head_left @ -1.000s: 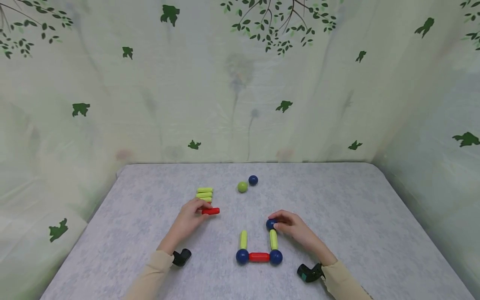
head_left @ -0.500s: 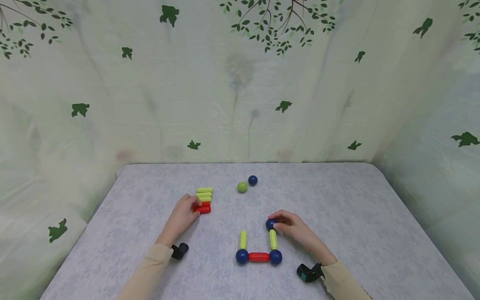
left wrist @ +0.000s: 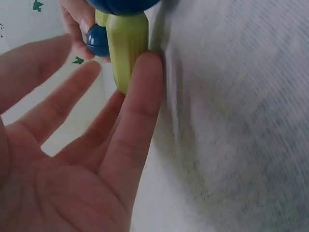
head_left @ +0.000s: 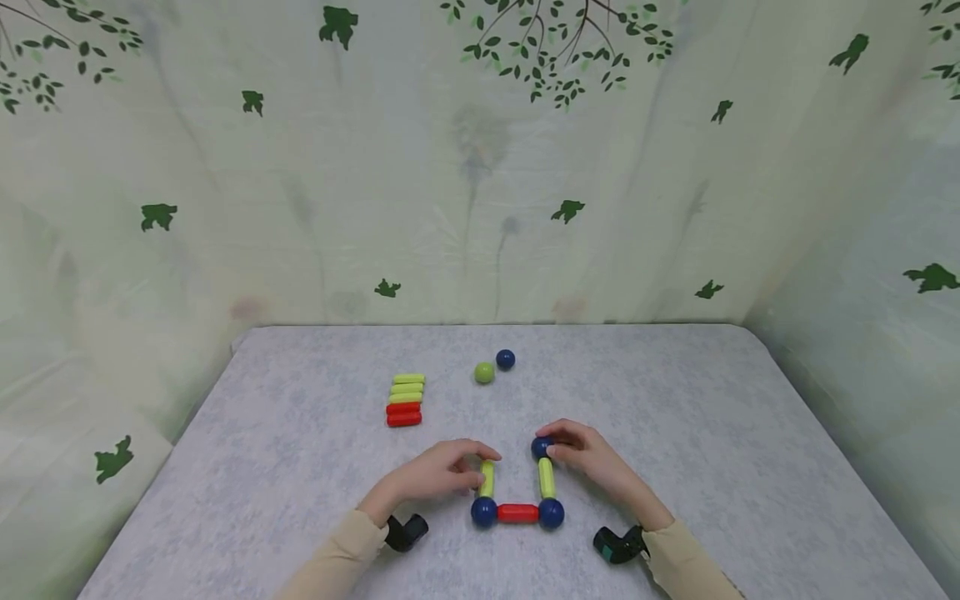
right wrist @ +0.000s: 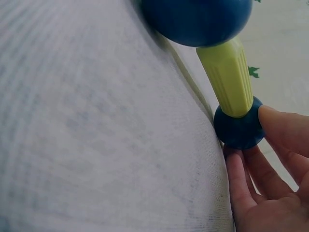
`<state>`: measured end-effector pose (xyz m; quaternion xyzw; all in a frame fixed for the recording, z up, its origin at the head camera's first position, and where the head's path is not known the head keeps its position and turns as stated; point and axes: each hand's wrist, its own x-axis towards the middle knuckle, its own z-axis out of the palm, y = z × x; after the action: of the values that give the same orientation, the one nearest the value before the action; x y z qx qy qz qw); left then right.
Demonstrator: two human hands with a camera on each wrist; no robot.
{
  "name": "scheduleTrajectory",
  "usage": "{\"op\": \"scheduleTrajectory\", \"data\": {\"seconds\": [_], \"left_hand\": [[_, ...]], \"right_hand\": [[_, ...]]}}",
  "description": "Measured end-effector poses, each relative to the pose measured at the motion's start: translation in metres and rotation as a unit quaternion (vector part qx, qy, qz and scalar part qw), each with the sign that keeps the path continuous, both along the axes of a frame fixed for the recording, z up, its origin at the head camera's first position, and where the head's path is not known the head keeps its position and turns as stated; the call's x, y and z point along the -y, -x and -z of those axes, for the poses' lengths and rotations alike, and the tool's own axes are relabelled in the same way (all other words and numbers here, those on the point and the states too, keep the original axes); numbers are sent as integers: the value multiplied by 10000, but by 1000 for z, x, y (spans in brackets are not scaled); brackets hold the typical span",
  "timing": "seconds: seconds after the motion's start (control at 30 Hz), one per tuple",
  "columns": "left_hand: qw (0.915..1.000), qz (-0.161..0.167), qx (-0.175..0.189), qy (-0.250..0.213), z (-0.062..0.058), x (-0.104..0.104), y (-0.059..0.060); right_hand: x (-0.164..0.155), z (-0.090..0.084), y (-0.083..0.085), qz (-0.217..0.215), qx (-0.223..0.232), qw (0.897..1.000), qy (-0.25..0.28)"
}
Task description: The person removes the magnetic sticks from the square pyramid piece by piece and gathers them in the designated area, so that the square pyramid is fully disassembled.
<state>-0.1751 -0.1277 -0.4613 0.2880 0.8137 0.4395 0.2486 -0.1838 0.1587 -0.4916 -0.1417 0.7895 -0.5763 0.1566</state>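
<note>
**Both hands at the open-topped frame of sticks and balls**

Head view shows both forearms reaching in from the near edge of the grey desk (head_left: 675, 392), sleeves beige, a dark wrist camera at each cuff. The left hand (head_left: 438, 475) lies low on the desk, knuckles up, its fingers (left wrist: 137, 113) stretched out loosely and touching the left yellow-green stick (head_left: 487, 478) from the side; in the left wrist view the fingers are straight and spread, one fingertip pressed against the stick, nothing gripped. The right hand (head_left: 588, 454) comes in from the right, its fingers (right wrist: 285, 128) curled about the top blue ball (head_left: 542, 447), which sits on the far end of the right yellow-green stick (head_left: 547, 478); the right wrist view shows a fingertip on the ball and others beneath it.

The frame lies near the front middle of the desk: the two upright sticks rise from two blue corner balls (head_left: 483, 511), joined by a red stick (head_left: 517, 513). The left stick's far end carries no ball.

Well apart, towards the back, lie a stack of three yellow-green and two red sticks (head_left: 405, 400), and a green ball (head_left: 484, 372) just beside a loose blue ball (head_left: 506, 359).

Part of the top blue ball is hidden by the right fingers. Both wrist views are very close and blurred, and cut off the corner balls at the upper edge.
</note>
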Motion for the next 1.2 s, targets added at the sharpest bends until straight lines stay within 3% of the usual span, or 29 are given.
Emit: {"op": "scheduleTrajectory", "data": {"seconds": [0.3, 0.47, 0.53, 0.67, 0.8, 0.97, 1.07, 1.2], "left_hand": [[9989, -271, -74, -380, 5, -8, 1], [9959, -437, -467, -632, 9, -6, 3], [9935, -578, -646, -731, 10, -3, 2], [9886, -1047, -644, -873, 8, 11, 0], [9720, -2049, -969, -624, 6, 30, -1], [9332, -3276, -1477, -69, 8, 53, 4], [9197, -3592, -1575, 176, 11, 64, 7], [9153, -3659, -1622, 447, 12, 72, 10]], "right_hand": [[1, 0, 0, 50, 45, 10000, -12], [1, 0, 1, 60, 23, 10000, -2], [1, 0, 1, 37, -2, 10000, 0], [0, 0, 1, 19, 15, 10000, 29], [0, 0, 0, 11, 5, 10000, 40], [-1, 0, 0, 44, 44, 10000, 47], [-2, 1, 0, -7, 16, 10000, 95], [-2, 2, 0, -54, -24, 9999, 133]]}}
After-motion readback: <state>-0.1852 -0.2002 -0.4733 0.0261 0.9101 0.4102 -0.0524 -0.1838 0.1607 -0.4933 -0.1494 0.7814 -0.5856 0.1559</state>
